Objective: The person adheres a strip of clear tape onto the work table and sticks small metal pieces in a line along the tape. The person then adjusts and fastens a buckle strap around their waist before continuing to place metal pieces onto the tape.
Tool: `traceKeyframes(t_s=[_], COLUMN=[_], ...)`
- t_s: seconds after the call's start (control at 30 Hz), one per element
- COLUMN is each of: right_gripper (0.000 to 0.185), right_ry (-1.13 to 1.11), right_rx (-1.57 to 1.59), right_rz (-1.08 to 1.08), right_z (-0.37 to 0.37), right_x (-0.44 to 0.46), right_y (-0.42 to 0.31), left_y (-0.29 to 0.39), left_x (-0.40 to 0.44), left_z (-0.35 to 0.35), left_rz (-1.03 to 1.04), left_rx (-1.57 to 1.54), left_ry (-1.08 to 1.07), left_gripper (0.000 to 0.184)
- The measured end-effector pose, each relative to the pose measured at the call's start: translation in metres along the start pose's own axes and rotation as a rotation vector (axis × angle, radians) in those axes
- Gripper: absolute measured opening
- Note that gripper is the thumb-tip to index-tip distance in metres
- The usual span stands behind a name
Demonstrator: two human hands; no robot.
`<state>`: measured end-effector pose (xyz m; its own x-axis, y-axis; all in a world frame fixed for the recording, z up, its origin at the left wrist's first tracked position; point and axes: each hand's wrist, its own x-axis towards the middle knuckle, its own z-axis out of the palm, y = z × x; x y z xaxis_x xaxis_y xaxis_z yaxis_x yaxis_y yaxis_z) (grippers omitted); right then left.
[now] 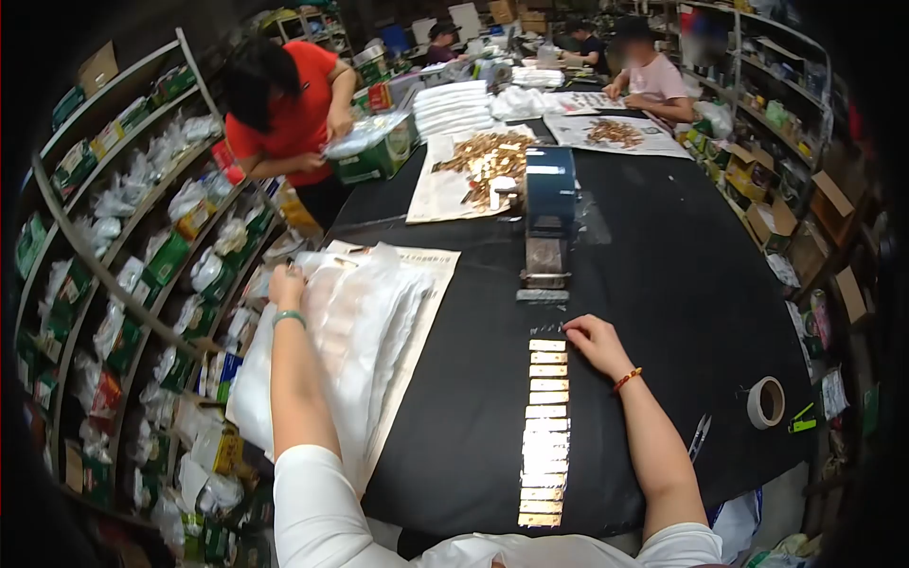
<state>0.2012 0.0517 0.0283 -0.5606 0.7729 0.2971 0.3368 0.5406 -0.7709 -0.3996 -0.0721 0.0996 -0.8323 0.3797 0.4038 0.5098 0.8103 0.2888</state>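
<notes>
My left hand [287,285], with a green bangle on its wrist, is at the far left end of a stack of translucent plastic sheets [355,308]. Its fingers are closed, and what they hold is too small to make out. The sheets lie on printed paper [437,270]. My right hand [598,345], with a beaded bracelet, rests on the black tabletop, fingers loosely apart. Just left of it begins a straight row of flat gold-coloured metal pieces [546,412] running toward me. Beyond the row stands a blue tape dispenser [549,189] with a grey metal front.
A pile of gold-coloured pieces [492,161] lies on paper behind the dispenser. A tape roll [765,402], tweezers [700,437] and a green tool [803,418] are at right. A person in red [308,104] handles a green box [379,156]. Other people sit farther back; shelves line both sides.
</notes>
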Motion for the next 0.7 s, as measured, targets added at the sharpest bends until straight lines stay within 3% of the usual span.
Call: traceKeyframes(t_s=[0.2, 0.37, 0.53, 0.67, 0.7], right_gripper=[0.017, 0.018, 0.018, 0.017, 0.017], right_ry=[-0.023, -0.016, -0.005, 0.007, 0.017], right_rx=[0.044, 0.041, 0.025, -0.003, -0.012], right_rz=[0.075, 0.068, 0.039, 0.001, 0.012], right_z=[0.001, 0.001, 0.001, 0.001, -0.003], right_x=[0.001, 0.001, 0.001, 0.001, 0.001], right_y=[-0.001, 0.002, 0.003, 0.004, 0.004], left_y=[-0.001, -0.011, 0.003, 0.013, 0.009], left_x=[0.004, 0.019, 0.026, 0.011, 0.018], left_z=[0.010, 0.016, -0.009, -0.006, -0.002], left_rz=[0.054, 0.070, 0.130, 0.409, 0.447], left_rx=[0.094, 0.084, 0.074, 0.506, 0.452], left_ry=[-0.103, -0.157, -0.423, -0.095, 0.030], left_gripper=[0.053, 0.048, 0.037, 0.026, 0.024])
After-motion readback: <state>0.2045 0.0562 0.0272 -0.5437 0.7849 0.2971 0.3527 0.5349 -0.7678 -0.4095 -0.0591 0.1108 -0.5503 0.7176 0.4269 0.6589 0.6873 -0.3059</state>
